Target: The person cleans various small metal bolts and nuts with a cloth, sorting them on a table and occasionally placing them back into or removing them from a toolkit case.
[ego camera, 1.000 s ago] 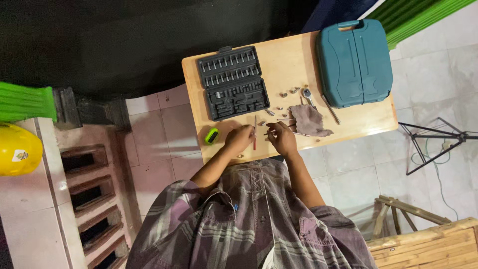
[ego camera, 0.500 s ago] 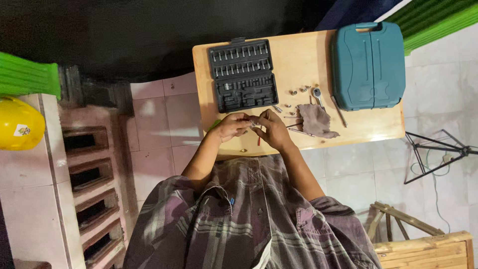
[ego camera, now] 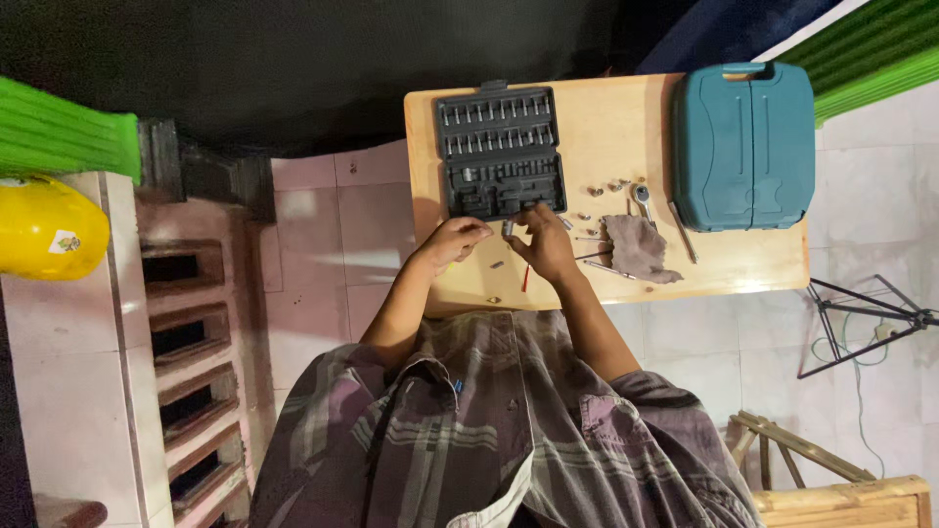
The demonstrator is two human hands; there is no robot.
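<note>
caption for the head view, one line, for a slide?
Both hands, left hand and right hand, meet at a small metal piece beside the open black socket set on a wooden table.

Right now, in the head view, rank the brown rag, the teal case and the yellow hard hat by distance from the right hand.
From the right hand:
1. Brown rag, just to its right on the table.
2. Teal case, at the table's far right corner.
3. Yellow hard hat, far left, off the table.
</note>
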